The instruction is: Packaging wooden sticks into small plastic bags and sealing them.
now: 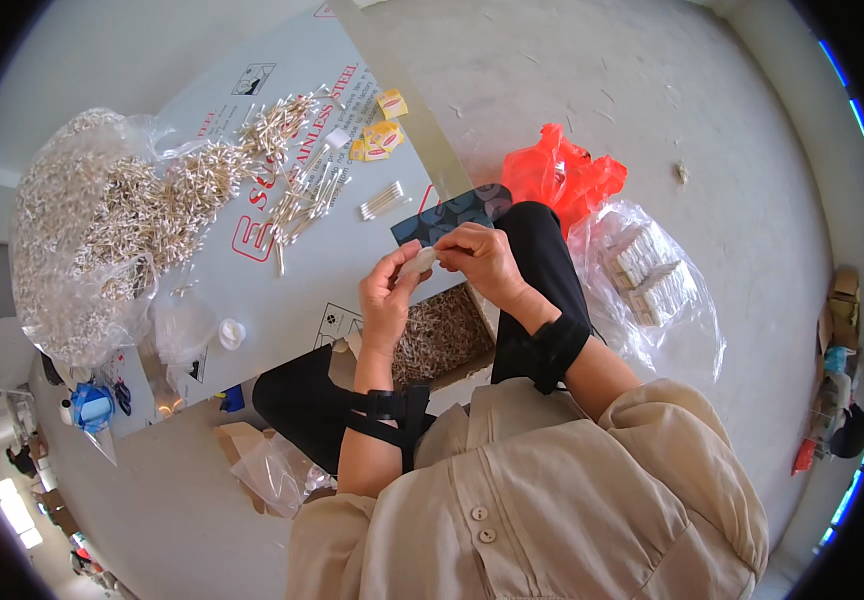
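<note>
My left hand (pixel 386 292) and my right hand (pixel 486 264) meet at the table's near edge. Between their fingertips they pinch a small whitish, translucent piece (pixel 420 262), which looks like a little plastic bag; its contents are too small to make out. Beneath the hands, a cardboard box (pixel 488 362) full of cotton swabs (pixel 440 335) rests at my lap. Beyond them on the table lie a short row of cotton swabs (pixel 382 201) and a looser heap (pixel 304 205). Small yellow packets (pixel 380 140) sit farther back, with a small white block (pixel 338 138) beside them.
A big clear bag (pixel 82 230) spills cotton swabs across the table's left. Thin clear bags (pixel 182 328) and a white round item (pixel 232 333) lie nearer. Right of my leg are a red plastic bag (pixel 564 175) and a clear bag of white packs (pixel 649 275).
</note>
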Demonstrator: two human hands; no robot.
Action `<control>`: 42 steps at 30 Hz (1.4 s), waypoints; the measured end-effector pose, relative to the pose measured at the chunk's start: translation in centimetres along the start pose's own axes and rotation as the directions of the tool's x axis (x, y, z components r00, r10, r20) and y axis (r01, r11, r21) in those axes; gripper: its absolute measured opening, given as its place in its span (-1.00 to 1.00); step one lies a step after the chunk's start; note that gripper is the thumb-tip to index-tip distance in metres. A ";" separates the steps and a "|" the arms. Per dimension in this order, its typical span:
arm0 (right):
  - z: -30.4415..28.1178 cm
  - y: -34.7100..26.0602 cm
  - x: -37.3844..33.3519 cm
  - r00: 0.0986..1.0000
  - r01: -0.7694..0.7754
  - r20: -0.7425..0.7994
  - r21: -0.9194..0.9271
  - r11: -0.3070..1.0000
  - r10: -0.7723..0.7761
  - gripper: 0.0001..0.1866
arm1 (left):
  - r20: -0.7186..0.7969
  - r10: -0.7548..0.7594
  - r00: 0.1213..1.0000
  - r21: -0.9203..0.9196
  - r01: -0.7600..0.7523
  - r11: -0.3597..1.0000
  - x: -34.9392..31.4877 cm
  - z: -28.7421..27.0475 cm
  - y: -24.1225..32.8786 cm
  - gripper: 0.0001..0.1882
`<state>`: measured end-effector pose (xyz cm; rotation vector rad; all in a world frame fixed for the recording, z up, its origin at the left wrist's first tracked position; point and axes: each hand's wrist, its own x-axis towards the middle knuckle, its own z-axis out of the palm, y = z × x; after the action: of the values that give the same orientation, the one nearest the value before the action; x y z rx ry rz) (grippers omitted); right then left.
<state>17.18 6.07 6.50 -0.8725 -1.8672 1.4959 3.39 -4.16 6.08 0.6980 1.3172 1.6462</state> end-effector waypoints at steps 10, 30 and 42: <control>-0.3 0.0 0.2 0.936 0.353 0.102 -0.277 0.894 -0.338 -0.88 | 0.061 0.009 0.998 0.015 -0.009 1.000 -0.2 -1.6 -0.9 -0.77; -0.6 -0.4 0.6 0.894 0.446 0.171 -0.427 0.787 -0.413 -0.92 | 0.067 0.280 0.958 0.551 -0.269 0.790 0.0 -3.0 0.4 -0.79; -0.3 -0.6 0.7 0.857 0.511 0.222 -0.476 0.716 -0.464 -0.89 | 0.323 0.447 0.834 0.765 -0.509 0.395 0.8 -1.6 1.7 -0.85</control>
<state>16.93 6.70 7.14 -0.4591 -2.3855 0.7109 1.15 -4.23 7.22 1.8626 1.9911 1.2753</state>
